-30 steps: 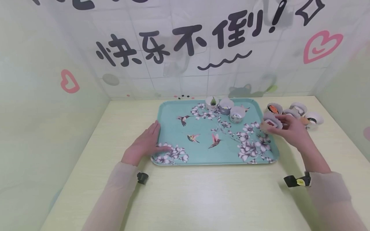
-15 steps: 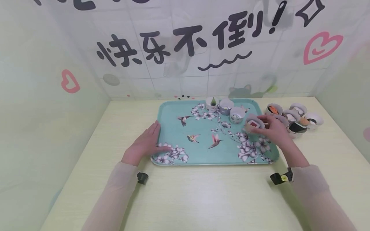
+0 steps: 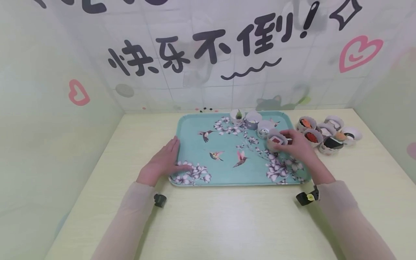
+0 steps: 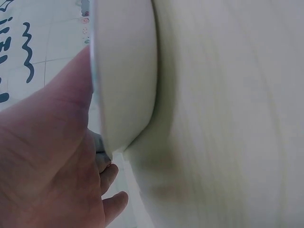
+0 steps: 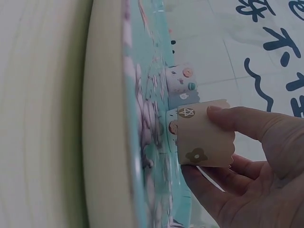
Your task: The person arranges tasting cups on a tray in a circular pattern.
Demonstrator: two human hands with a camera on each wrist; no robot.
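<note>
Cup (image 3: 275, 141) pinched by right hand (image 3: 297, 146) over tray (image 3: 195, 144); left hand (image 3: 162, 162) flat on rim.

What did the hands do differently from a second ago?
The right hand carried the paper cup with the red filling leftwards, from beside the cups on the table to over the teal tray, next to the three cups there. It grips it throughout. The left hand stayed resting on the tray's left edge.

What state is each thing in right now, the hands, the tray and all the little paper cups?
left hand: flat, resting on tray edge
right hand: pinching a cup
held cup: upright, over the tray
tray: flat on table
three tray cups: upright, in a row
cups beside tray: upright, clustered on table
</note>
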